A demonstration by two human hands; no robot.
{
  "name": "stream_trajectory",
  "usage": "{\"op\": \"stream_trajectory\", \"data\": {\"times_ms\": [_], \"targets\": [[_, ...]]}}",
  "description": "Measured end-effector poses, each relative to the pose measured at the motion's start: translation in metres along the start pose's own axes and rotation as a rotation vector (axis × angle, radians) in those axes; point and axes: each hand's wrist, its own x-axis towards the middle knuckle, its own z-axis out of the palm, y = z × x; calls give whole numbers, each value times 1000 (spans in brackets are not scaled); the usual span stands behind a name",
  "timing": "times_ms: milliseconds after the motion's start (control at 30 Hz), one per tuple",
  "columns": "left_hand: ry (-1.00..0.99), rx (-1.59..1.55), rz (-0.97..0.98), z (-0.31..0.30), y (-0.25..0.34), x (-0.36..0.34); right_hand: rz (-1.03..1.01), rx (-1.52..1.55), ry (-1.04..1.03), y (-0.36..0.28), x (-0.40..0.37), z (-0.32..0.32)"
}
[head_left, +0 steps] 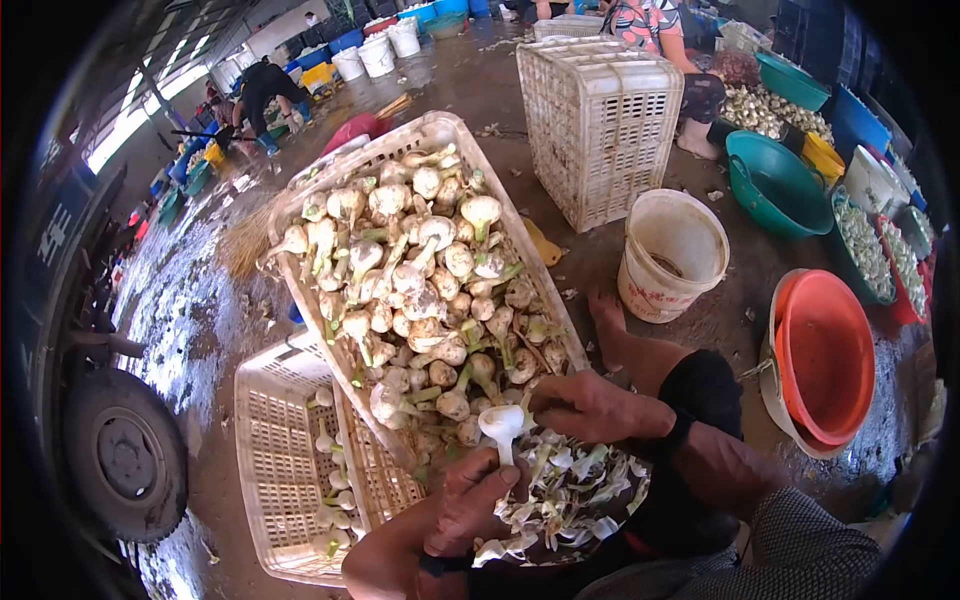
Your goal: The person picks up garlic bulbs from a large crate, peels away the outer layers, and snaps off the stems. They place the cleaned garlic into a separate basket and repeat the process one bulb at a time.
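Wet floor, with heaped crate just beyond the hands, peelings near; left hand closed on stem of white bulb, head up, long axis near upright, stem down into fingers; right hand pinched shut just right of bulb, can't tell on what

Dark bands circle both wrists, above black legwear and a grey, finely patterned garment.
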Motion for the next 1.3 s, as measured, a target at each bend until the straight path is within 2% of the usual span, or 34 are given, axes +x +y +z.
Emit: {"op": "stream_trajectory", "data": {"times_ms": [67, 100, 133, 200, 267, 400, 467, 600, 667, 800, 867, 900, 933, 967, 1000, 1033, 1067, 1100, 1133, 1200, 1233, 1300], "targets": [[-30, -30, 19, 1, -5, 2, -21, 30, 19, -3, -1, -1], [-34, -30, 9, 4, -4, 1, -15, 10, -35, -3, -2, 0], [-16, -26, -39, 9, -1, 0, -11, -10, -91, -5, -2, 1], [4, -21, -84, 10, 0, -1, 25, -24, -70, -10, -4, 5], [-61, 198, -98, 7, -3, -1, -22, -39, 2, -8, -5, 9], [-103, 278, -19, 3, -9, -1, -58, -49, 37, -9, -6, 15], [-60, 89, -129, 7, -5, -2, -159, -191, 90, -11, -6, 14], [-71, -39, -143, 9, 6, -3, -200, -253, 111, -10, -5, 12], [-103, -86, -168, 9, 16, -5, -114, -11, 28, -11, -7, 7], [-98, -163, -203, 13, 27, -12, -100, 188, 39, -18, -10, 3], [-24, 44, -144, 16, 34, -16, -66, 334, 101, -19, -12, -9], [-26, 43, -144, 11, 35, -18, 45, 585, 264, -20, -9, -13], [-138, -153, -187, 3, 36, -21, 201, 543, 408, -25, -7, -27], [-248, -349, -229, -1, 35, -23, 237, 558, 507, -21, -5, -32], [-251, -348, -228, -1, 31, -21, 271, 571, 606, -15, -4, -35], [-224, -296, -138, -2, 25, -17, 268, 569, 611, -3, -7, -34], [-195, -245, -48, -2, 21, -13, 339, 669, 263, 12, -14, -29], [-196, -244, -48, -2, 19, -12, 403, 755, -92, 18, -20, -23], [-181, -175, -30, -2, 18, -11, 400, 756, -91, 19, -25, -12], [-160, -101, -22, -6, 14, -10, 20, -571, -382, 14, -29, 13], [-110, -47, 1, -7, 8, -11, 21, -560, -384, 14, -27, 14], [-37, 17, 24, -6, 6, -10, 66, -487, -238, 8, -17, 3]]}}
